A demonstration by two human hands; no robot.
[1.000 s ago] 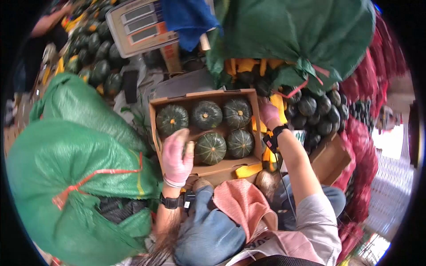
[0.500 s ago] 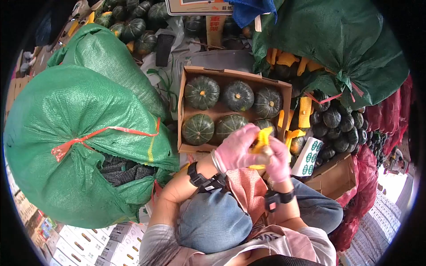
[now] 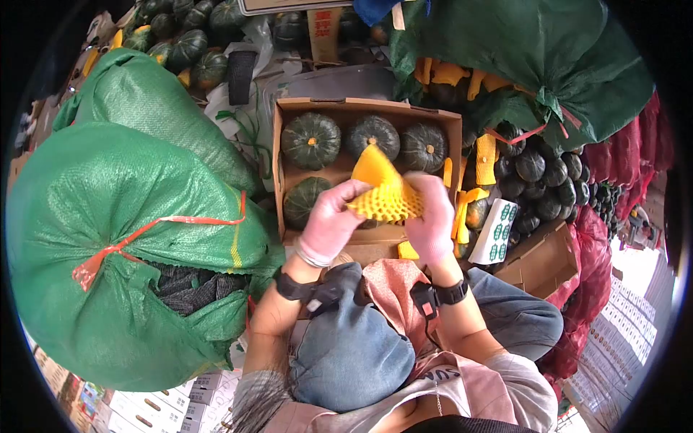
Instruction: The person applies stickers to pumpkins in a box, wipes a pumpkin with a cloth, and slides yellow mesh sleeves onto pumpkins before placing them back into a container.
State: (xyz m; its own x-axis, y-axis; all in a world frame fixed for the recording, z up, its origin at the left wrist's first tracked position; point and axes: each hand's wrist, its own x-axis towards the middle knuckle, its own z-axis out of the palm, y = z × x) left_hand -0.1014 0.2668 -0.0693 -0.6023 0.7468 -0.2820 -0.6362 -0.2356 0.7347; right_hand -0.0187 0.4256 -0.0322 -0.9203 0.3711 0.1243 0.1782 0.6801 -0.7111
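A yellow foam net sleeve (image 3: 390, 198) is stretched between both hands over the front of the cardboard box (image 3: 280, 169). My left hand (image 3: 330, 224), in a pink glove, pinches its left edge. On the other side my right hand (image 3: 431, 220), gloved too and slightly blurred, grips the right edge. Dark green squashes lie in the box: one at the back left (image 3: 311, 141), one at the back middle (image 3: 373, 136), one at the back right (image 3: 424, 148) and one at the front left (image 3: 306, 202). The sleeve and hands hide the rest of the front row.
Big green woven sacks (image 3: 130, 245) fill the left side. At the upper right hangs a dark green sack (image 3: 534, 65). Loose squashes (image 3: 545, 173), more yellow sleeves (image 3: 485, 160), a white printed packet (image 3: 494, 231) and a second cardboard box (image 3: 541, 267) lie to the right.
The bunched yellow sleeve is now spread wide between the hands. Both hands have moved apart, the left hand to the left. The whole view has shifted slightly.
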